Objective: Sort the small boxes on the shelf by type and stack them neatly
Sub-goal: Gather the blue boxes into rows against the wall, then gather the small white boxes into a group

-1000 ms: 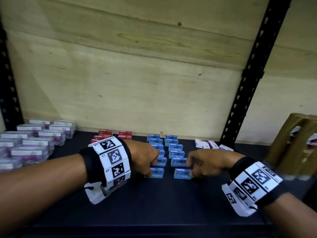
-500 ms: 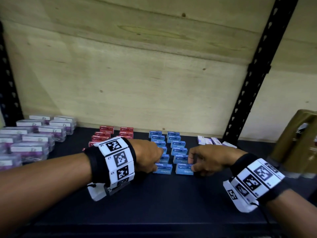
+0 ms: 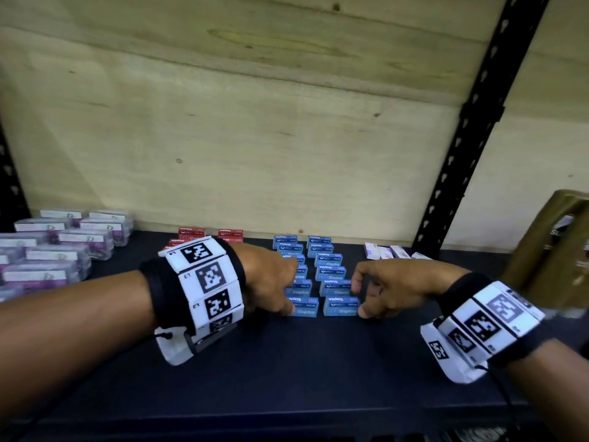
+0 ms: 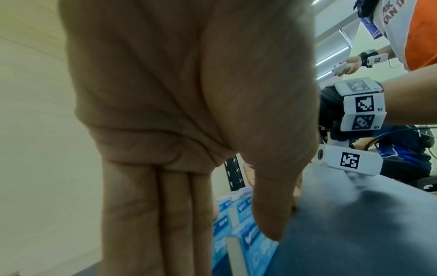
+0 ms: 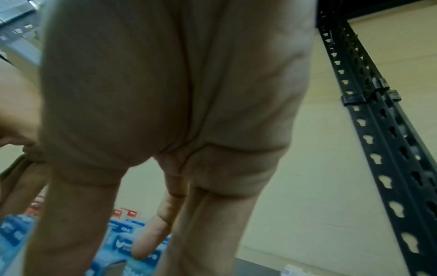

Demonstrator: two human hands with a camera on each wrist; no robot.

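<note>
Two columns of small blue staples boxes (image 3: 330,272) run front to back on the dark shelf (image 3: 287,378). My left hand (image 3: 288,298) lies against the left side of the left column, and its thumb touches the front left box (image 3: 304,309). My right hand (image 3: 360,298) presses the right side of the right column, thumb on the end of the front right box (image 3: 341,309). The left wrist view shows straight fingers (image 4: 165,214) beside blue boxes (image 4: 257,246). In the right wrist view, extended fingers (image 5: 208,224) reach down by blue boxes (image 5: 123,242). Neither hand grips a box.
Red boxes (image 3: 230,233) stand behind my left wrist. Clear boxes with purple contents (image 3: 57,256) fill the left end. Small white boxes (image 3: 387,252) lie at the back right near a black upright (image 3: 462,154). A brown package (image 3: 554,250) stands at the far right.
Both hands slid away from me, pushing the two front blue boxes back until they closed up with their columns. The two columns now stand closer together.
</note>
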